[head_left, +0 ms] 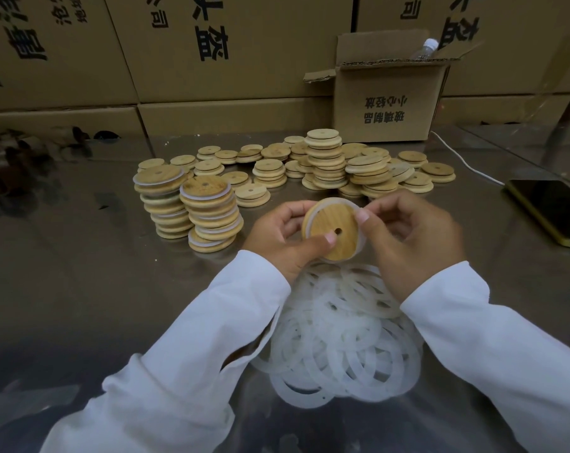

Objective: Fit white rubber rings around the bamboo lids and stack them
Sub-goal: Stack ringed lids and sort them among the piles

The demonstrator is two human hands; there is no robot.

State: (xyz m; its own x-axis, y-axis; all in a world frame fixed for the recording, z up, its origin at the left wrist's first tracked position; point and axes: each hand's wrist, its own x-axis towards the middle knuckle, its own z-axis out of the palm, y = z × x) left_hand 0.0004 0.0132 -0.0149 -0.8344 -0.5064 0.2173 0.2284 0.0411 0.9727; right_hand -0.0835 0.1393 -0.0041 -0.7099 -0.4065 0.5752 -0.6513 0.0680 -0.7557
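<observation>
— How do the hands sit?
— Left hand (286,237) grips the bamboo lid (332,235), thumb on its face; right hand (414,237) pinches the white ring (337,201) at the rim. I'd walk it round evenly.
— Orientation?
— Above the tabletop (80,273), face tilted toward the wearer; round, no long axis.

Left hand (283,238) and right hand (414,237), fingers curled, pinch 1 lid (326,217)
</observation>
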